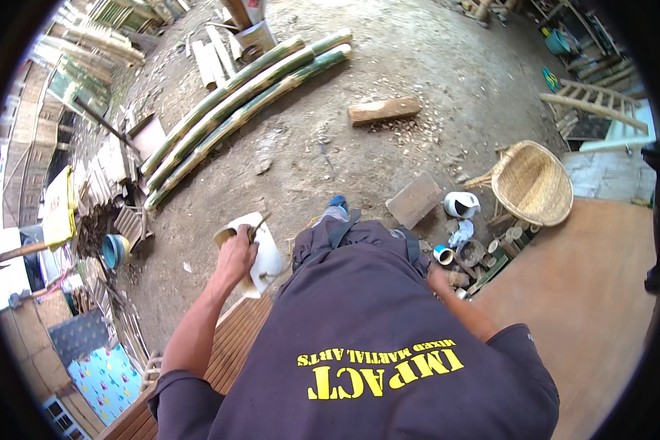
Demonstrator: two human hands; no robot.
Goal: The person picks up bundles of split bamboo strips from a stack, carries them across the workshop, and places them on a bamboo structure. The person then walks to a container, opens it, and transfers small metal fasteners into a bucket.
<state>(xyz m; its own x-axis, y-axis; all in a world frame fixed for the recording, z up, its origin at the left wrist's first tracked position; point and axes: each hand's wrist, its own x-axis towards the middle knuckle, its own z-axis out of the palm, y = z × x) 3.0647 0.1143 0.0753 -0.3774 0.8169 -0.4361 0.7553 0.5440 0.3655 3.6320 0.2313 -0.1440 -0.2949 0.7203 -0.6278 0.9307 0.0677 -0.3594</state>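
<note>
My left hand point(236, 255) is closed at the upper part of a white plastic container point(270, 258) that looks cut open, with brownish stains on its side. A short thin stick-like piece point(259, 226) shows at the fingers; whether it belongs to the container I cannot tell. The container hangs in the air to the left of my body. My right hand point(437, 280) is low at my right side, partly behind my dark shirt, and its fingers are hidden. Near it are a blue and white can point(443, 255) and cut bamboo pieces point(458, 279).
Long green bamboo poles point(249, 99) lie on the dirt ground ahead, with a chopped wood block point(383, 111) beyond. To the right are a flat slab point(413, 199), a white cut-open jug point(461, 204), a woven basket point(532, 183) and a brown board point(572, 293). Slatted bamboo point(235, 334) is at lower left.
</note>
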